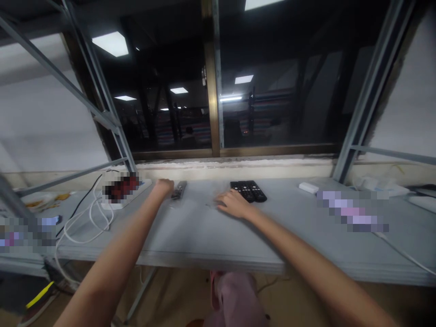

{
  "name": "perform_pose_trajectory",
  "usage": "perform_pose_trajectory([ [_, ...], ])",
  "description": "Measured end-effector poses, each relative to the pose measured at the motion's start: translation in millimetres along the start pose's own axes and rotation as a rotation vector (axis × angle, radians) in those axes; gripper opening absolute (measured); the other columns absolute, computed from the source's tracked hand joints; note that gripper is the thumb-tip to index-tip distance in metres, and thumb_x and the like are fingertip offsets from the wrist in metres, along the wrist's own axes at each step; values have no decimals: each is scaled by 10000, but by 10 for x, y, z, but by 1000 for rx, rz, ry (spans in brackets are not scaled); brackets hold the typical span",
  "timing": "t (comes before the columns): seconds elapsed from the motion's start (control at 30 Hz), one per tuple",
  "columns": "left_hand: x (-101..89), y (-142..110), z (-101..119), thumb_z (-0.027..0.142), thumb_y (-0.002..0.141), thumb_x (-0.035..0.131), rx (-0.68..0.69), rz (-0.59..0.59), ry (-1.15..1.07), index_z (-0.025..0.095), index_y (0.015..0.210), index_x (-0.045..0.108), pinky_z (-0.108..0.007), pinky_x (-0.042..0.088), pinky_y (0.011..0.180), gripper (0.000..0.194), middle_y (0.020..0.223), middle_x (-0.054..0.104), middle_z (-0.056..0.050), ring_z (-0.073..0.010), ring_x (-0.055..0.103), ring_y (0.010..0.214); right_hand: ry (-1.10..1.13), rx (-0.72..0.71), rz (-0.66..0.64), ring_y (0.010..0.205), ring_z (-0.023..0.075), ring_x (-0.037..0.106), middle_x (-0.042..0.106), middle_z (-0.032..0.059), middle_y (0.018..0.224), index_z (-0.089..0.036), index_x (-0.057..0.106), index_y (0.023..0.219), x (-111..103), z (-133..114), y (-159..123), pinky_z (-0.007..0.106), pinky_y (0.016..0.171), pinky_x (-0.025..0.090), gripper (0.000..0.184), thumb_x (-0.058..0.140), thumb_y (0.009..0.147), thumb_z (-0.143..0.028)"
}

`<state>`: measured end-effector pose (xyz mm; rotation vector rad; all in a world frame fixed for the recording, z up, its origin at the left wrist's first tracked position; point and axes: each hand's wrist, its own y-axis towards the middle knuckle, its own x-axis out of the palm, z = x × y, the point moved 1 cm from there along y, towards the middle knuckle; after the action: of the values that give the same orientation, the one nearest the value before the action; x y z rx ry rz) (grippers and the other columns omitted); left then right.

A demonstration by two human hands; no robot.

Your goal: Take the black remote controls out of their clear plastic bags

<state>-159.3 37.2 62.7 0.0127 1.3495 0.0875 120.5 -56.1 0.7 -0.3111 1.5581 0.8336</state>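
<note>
Left hand (pixel 165 187): fingers curled inward beside the single remote (pixel 179 190), near the bench's far edge, left of centre. Whether they grasp anything cannot be told, owing to blur. Right hand (pixel 233 203): palm down, fingers loosely bent, at the near-left side of the remote group (pixel 254 190), toward the far edge. A blurred clear patch (pixel 220 187) shows by its fingertips; whether they pinch it or are released cannot be told. Handling, by judgement: each remote should be light, with a stiff case and moderate resistance to knocks. Take hold across the long sides at mid-length, clear of the keys. What looks like clear film (pixel 176 204) at the near end of the single remote would be soft, thin and slippery; pinch it at a free edge. Count, hands: two. Count, remotes: one by the left hand; at least two in the group, laid side by side, the exact number being partly hidden by the right hand. Count, outward on the bench (pixel 211 240): one white strip (pixel 145 186) toward the far left corner, bearing one pixelated item (pixel 122 188); white cords (pixel 90 213) looped toward the left edge, number unclear; one white adapter (pixel 309 187) near the far edge, right of the group; one pixelated slab (pixel 352 211) between that adapter and the front right corner, with one white cable (pixel 402 252) running from it to the right
</note>
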Motion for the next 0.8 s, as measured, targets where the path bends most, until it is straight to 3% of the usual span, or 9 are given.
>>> perform_pose_trajectory([
  [0.07, -28, -34, 277, 286, 658, 733, 7, 38, 281, 146, 939, 690, -447, 442, 864, 316, 994, 686, -210, -372, 588, 1064, -69, -15, -15, 1011, 211, 612, 689, 78, 1063, -195, 668, 1067, -45, -37, 65, 346, 910, 378, 250, 479, 908, -233],
  [0.13, -5, -56, 579, 337, 759, 639, 59, 64, 307, 158, 1029, 674, -412, 433, 886, 326, 1144, 637, -204, -342, 569, 1110, -123, -22, -28, 993, 212, 618, 693, 89, 1033, -181, 684, 1011, -99, -69, 132, 318, 872, 390, 223, 502, 886, -213],
  [0.2, 78, -48, 851, 360, 813, 569, 128, 103, 195, 176, 1082, 657, -371, 431, 887, 338, 1175, 629, -176, -302, 581, 1101, -155, 0, -47, 993, 215, 618, 686, 99, 1042, -171, 686, 999, -149, -101, 198, 290, 826, 405, 219, 513, 866, -192],
  [0.27, 228, -18, 1051, 329, 852, 492, 150, 133, -5, 183, 1059, 663, -326, 440, 850, 306, 1066, 683, -138, -250, 629, 1010, -183, 67, -90, 981, 221, 623, 684, 113, 1036, -154, 688, 983, -177, -129, 255, 276, 781, 418, 220, 516, 845, -158],
  [0.37, 532, 17, 1196, 284, 877, 425, 110, 210, -333, 184, 1017, 664, -267, 443, 774, 295, 847, 723, -77, -183, 666, 824, -221, 161, -131, 948, 232, 633, 685, 134, 994, -123, 680, 942, -159, -157, 291, 273, 742, 429, 194, 529, 820, -137],
  [0.43, 721, 9, 1208, 278, 898, 380, 50, 302, -511, 180, 1055, 642, -245, 438, 723, 321, 814, 722, -65, -164, 662, 761, -240, 189, -106, 932, 229, 637, 677, 130, 1003, -120, 652, 973, -113, -151, 278, 273, 718, 432, 203, 512, 826, -128],
  [0.53, 879, -41, 1180, 288, 902, 364, 9, 373, -567, 183, 970, 669, -256, 425, 699, 329, 751, 710, -70, -193, 658, 787, -226, 286, 12, 883, 207, 641, 663, 110, 1013, -137, 602, 1007, -36, -81, 229, 263, 672, 421, 200, 471, 855, -123],
  [0.67, 883, -121, 1198, 354, 925, 305, -29, 454, -586, 173, 759, 682, -287, 416, 699, 450, 780, 700, -121, -235, 654, 824, -103, 482, 300, 750, 181, 631, 651, 67, 921, -169, 556, 928, -12, 86, 166, 255, 623, 393, 116, 450, 884, -166],
  [0.8, 968, -120, 1364, 440, 929, 296, 87, 283, -773, 157, 579, 633, -296, 427, 698, 562, 635, 649, -130, -231, 644, 730, 106, 521, 626, 757, 180, 599, 612, 38, 836, -185, 495, 877, -55, 221, 118, 262, 684, 406, 101, 397, 895, -177],
])
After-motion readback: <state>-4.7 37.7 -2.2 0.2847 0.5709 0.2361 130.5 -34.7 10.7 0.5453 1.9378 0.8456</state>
